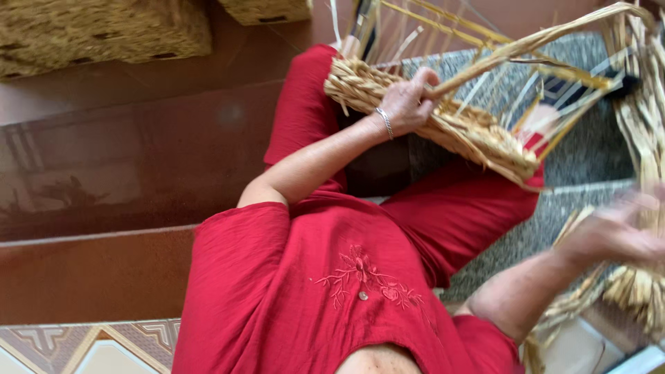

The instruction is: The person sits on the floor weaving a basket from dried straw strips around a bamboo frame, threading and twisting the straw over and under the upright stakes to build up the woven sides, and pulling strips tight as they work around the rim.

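A half-woven straw basket (478, 135) on a thin yellow wire frame (554, 73) rests across my lap, which is clothed in red. My left hand (410, 102), a silver bracelet on its wrist, grips the woven rim together with a long twisted straw strand (533, 43) that runs up to the right. My right hand (613, 234) is blurred at the right edge, fingers spread, against a bundle of loose straw (641, 287). I cannot tell whether it holds any straw.
More loose straw (641, 111) hangs down the right edge. Two finished woven straw boxes (104, 31) sit at the top left on brown tiled steps (131, 159). A grey speckled stone surface (589, 156) lies under my legs.
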Action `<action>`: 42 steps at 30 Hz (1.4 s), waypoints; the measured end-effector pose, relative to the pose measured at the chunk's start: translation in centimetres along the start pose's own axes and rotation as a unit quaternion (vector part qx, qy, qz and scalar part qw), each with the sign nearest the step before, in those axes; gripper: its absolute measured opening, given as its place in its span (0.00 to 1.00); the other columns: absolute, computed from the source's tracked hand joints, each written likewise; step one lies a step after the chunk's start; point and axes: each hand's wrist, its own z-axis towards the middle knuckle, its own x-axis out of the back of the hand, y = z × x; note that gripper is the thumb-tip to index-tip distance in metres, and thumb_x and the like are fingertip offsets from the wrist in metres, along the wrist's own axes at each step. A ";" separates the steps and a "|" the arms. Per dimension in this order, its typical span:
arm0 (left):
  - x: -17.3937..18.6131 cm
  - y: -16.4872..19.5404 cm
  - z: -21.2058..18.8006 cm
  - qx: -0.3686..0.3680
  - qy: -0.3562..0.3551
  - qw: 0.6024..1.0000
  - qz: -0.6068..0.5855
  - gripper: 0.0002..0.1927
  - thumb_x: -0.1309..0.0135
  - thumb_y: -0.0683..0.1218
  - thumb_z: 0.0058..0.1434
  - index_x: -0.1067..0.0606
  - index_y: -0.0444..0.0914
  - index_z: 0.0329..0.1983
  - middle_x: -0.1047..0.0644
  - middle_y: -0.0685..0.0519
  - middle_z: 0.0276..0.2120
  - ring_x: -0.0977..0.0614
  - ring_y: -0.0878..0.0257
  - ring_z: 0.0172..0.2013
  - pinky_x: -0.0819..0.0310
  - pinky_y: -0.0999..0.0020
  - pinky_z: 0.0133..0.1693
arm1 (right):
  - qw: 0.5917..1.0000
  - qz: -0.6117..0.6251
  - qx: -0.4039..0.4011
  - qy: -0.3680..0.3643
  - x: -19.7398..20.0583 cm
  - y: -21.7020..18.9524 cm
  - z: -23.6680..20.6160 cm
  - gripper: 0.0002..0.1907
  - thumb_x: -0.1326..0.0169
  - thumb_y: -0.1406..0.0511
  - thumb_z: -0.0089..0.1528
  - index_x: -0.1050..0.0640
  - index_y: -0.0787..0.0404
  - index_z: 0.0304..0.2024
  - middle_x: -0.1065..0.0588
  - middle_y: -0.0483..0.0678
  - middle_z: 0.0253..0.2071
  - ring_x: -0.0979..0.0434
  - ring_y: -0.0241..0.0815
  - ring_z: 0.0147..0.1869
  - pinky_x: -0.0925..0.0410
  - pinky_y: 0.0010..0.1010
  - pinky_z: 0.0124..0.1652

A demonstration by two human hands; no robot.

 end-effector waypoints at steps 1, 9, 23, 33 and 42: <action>0.1 0.1 -0.1 0.022 0.007 1.000 -0.005 0.19 0.43 0.46 0.57 0.35 0.43 0.49 0.19 0.51 0.22 0.16 0.48 0.27 0.24 0.50 0.33 | 0.994 0.085 -0.028 -0.067 -2.6 -0.8 -0.4 0.12 0.36 0.76 0.67 0.20 0.68 0.53 0.24 0.54 0.48 0.18 0.43 0.49 0.23 0.33 0.50; -0.8 1.0 -0.8 0.052 0.135 0.988 -0.046 0.21 0.40 0.51 0.57 0.36 0.43 0.47 0.20 0.52 0.22 0.15 0.50 0.26 0.23 0.53 0.28 | 0.705 0.453 -0.421 -0.346 -20.9 -1.9 -5.3 0.11 0.49 0.72 0.71 0.30 0.67 0.56 0.21 0.50 0.49 0.17 0.40 0.47 0.21 0.27 0.43; -1.8 2.5 2.2 0.021 -0.113 0.984 0.135 0.15 0.40 0.58 0.56 0.23 0.51 0.44 0.17 0.51 0.36 0.14 0.49 0.39 0.20 0.52 0.38 | 0.489 0.590 -0.509 -0.392 -22.4 -0.5 -5.3 0.24 0.52 0.72 0.73 0.39 0.63 0.71 0.22 0.53 0.57 0.18 0.40 0.55 0.22 0.27 0.50; 0.4 3.4 1.4 0.045 -0.210 0.971 0.103 0.16 0.49 0.51 0.62 0.19 0.51 0.52 0.18 0.44 0.38 0.16 0.47 0.42 0.23 0.52 0.45 | 0.491 0.611 -0.587 -0.205 -26.0 3.4 -9.1 0.21 0.62 0.83 0.62 0.32 0.76 0.58 0.28 0.53 0.40 0.22 0.48 0.40 0.18 0.51 0.48; 12.2 -1.9 -6.2 -0.123 0.197 0.963 0.135 0.14 0.42 0.39 0.64 0.25 0.34 0.53 0.23 0.46 0.50 0.25 0.50 0.55 0.34 0.55 0.58 | 0.418 0.678 -0.601 -0.067 -21.5 1.4 -6.7 0.23 0.55 0.77 0.59 0.27 0.71 0.57 0.27 0.50 0.34 0.26 0.42 0.35 0.25 0.35 0.40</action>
